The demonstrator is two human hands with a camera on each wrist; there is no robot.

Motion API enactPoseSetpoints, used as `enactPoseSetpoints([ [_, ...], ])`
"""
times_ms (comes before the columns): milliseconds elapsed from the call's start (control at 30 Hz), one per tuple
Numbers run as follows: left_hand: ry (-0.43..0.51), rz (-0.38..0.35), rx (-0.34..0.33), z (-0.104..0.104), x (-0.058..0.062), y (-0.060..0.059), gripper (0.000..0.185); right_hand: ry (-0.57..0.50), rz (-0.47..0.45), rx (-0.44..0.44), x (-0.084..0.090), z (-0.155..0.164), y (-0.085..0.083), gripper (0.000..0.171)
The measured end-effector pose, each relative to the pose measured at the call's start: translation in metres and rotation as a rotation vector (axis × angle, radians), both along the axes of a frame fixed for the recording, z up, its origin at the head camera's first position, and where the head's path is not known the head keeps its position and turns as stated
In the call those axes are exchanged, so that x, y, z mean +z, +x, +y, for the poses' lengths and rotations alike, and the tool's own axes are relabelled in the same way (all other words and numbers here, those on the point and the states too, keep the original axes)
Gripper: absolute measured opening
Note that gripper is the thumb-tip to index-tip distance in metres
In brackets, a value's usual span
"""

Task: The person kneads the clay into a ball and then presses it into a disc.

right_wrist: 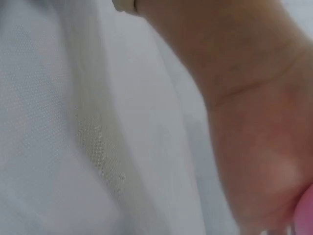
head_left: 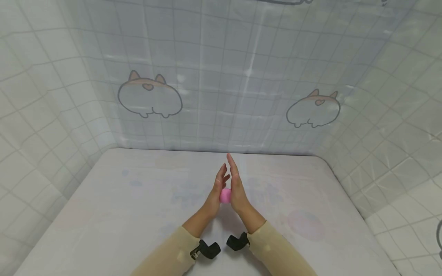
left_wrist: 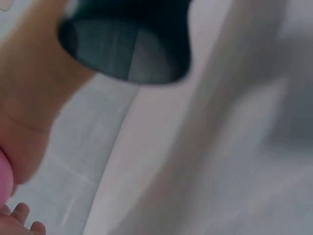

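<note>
Pink and round, a small ball (head_left: 225, 196) sits squeezed between the heels of two palms held face to face above the worktop (head_left: 121, 214). The left hand (head_left: 217, 189) presses against its left side and the right hand (head_left: 236, 186) against its right, both with fingers straight and pointing away from the person toward the back wall, the fingertips close together but the palms kept apart by the ball. Neither hand curls round it; it is held by flat pressure from both sides alone. The ball lies low in the hands, near the wrists, so the fingers stretch well past it. Both hands are equally near to it, since each touches it.

In the left wrist view only a sliver of the ball (left_wrist: 4, 178) shows at the frame's edge beside the base of the palm, and in the right wrist view a bit of pink (right_wrist: 305, 215) shows at the lower corner below the wrist crease.

Outward from the hands, cream sleeves (head_left: 276, 249) cover both forearms, each with a black camera mount (head_left: 238, 241) strapped at the cuff. The worktop is covered in a pale cloth with faint printed shapes. Round it hangs a light checked curtain (head_left: 241, 76) printed with cartoon animals, closing off the back and both sides.
</note>
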State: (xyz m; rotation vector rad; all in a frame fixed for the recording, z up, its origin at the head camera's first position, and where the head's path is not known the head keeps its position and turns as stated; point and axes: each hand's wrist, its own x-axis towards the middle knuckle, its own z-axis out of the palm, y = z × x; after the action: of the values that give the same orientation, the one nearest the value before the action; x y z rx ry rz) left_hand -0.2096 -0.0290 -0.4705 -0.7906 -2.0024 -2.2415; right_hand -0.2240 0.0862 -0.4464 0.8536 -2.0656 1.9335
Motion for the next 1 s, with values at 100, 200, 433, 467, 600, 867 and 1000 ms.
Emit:
enactPoseSetpoints([
  [100, 0.022, 0.025, 0.001, 0.001, 0.005, 0.002, 0.078, 0.025, -0.021, -0.021, -0.002, 0.000, -0.001, 0.083],
  [200, 0.048, 0.057, 0.032, 0.001, 0.010, 0.003, 0.077, 0.064, -0.021, -0.028, -0.004, 0.000, -0.001, 0.086],
  [433, 0.095, 0.107, 0.145, 0.000, 0.018, -0.002, 0.079, 0.115, 0.026, 0.003, -0.011, -0.004, 0.005, 0.091],
  [467, 0.098, 0.102, 0.167, -0.001, 0.018, -0.002, 0.080, 0.116, 0.033, 0.016, -0.011, -0.005, 0.006, 0.090],
  [600, 0.112, 0.060, 0.221, -0.003, 0.017, -0.005, 0.081, 0.110, 0.073, 0.082, -0.012, -0.007, 0.013, 0.087],
  [867, -0.009, -0.003, 0.205, -0.006, 0.008, -0.006, 0.077, -0.018, 0.181, 0.097, 0.004, -0.006, 0.019, 0.083],
  [1000, -0.143, -0.023, 0.160, -0.005, 0.003, -0.002, 0.074, -0.029, 0.168, 0.032, 0.010, -0.003, 0.016, 0.083],
])
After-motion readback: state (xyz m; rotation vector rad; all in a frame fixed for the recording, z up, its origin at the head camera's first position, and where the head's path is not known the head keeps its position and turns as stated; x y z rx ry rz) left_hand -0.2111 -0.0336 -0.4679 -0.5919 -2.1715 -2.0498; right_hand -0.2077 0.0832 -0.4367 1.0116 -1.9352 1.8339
